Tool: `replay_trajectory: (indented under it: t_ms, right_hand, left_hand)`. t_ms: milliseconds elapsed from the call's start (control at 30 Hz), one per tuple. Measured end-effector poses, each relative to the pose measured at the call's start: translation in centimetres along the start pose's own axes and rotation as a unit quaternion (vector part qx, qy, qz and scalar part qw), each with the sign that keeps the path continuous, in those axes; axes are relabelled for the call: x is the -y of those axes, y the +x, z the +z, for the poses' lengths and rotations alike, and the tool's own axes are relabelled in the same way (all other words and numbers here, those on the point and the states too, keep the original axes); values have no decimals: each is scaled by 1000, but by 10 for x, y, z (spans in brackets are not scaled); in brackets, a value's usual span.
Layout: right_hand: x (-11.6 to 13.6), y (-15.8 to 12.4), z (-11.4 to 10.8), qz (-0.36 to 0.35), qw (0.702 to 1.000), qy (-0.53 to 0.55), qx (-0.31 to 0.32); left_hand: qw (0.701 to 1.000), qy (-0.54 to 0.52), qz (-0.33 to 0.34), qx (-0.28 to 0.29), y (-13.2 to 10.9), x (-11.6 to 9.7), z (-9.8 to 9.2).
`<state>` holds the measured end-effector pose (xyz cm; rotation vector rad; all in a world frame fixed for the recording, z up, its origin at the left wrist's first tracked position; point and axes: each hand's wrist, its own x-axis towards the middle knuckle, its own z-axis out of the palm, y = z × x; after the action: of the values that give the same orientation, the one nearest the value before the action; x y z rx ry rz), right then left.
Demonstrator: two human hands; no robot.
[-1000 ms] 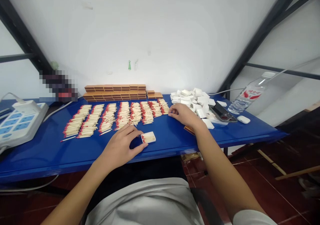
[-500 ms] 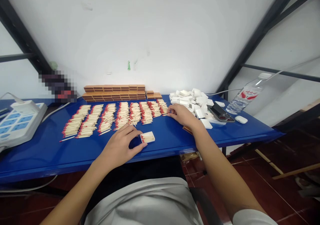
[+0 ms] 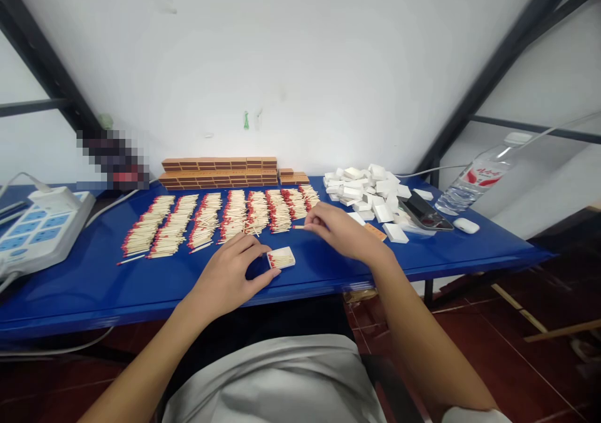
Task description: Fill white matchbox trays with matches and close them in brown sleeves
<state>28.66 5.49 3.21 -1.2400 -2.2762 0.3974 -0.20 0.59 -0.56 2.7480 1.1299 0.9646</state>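
Note:
A small white matchbox tray (image 3: 287,252) with several red-tipped matches inside lies near the front edge of the blue table. My left hand (image 3: 237,270) grips its left end between thumb and fingers. Beyond it, my right hand (image 3: 335,230) is closed in a pinch on a match (image 3: 299,227), whose red head points left, above the table. Rows of loose matches (image 3: 233,216) stretch across the table behind both hands. The rightmost row (image 3: 308,196) lies just behind my right hand.
Matchbox sleeves (image 3: 218,174) are stacked along the wall. White trays (image 3: 370,188) are heaped at right, with an orange sleeve (image 3: 375,231) in front. Beside them are a phone (image 3: 425,210), a white case (image 3: 466,225) and a water bottle (image 3: 479,176). A power strip (image 3: 49,229) stands at far left.
My right hand has drawn back from the rightmost match row toward me, bringing a match in its fingertips. My left hand stays on the tray. The view has shifted slightly.

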Motion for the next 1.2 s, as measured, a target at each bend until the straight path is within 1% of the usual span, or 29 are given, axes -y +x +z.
replay_trajectory:
  t_ms: [100,200,300,367,467,567,633,667,767,833,933,1067,1200]
  right_hand:
    - [35,-13,9,-34,999,9,35]
    - [54,-20,21,-66,996,-37,42]
    - [56,-21,33,-84,991,-101,32]
    - [55,-20,36,-86,989,-120,30]
    - [53,-17,31,-77,993,-78,34]
    - [40,-9,16,-44,998,-40,3]
    - [23,0,5,-12,998,-63,-29]
    - [13,6,0,0,996,-82,-33]
    - [-14,26,-8,2,994,-112,-2]
    - [-25,36,-7,-4,993,-119,12]
    - [-34,42,1,-5,992,-123,15]
    - [-40,38,9,-10,995,-100,5]
    - [-45,33,10,-17,997,-78,-6]
  left_hand:
    - [1000,-2,-3,1,0,-1,-1]
    - [1000,-5,-3,5,1,-2,-2]
    - [1000,-4,-2,7,1,-2,-2]
    - [1000,-6,-1,8,1,-2,-2]
    - [1000,-12,0,5,2,-2,-2]
    - [1000,-16,-1,-2,1,-2,-2]
    - [1000,-15,-2,-1,1,-2,-1]
    - [1000,-14,-3,1,1,-2,-1]
    - [1000,-8,-2,5,0,-1,-2]
    - [1000,-5,-4,5,0,0,-1]
    - [1000,-6,-4,5,0,0,-1]
    - [1000,-9,-2,5,-1,0,0]
    - [1000,-9,-3,0,0,0,-1]
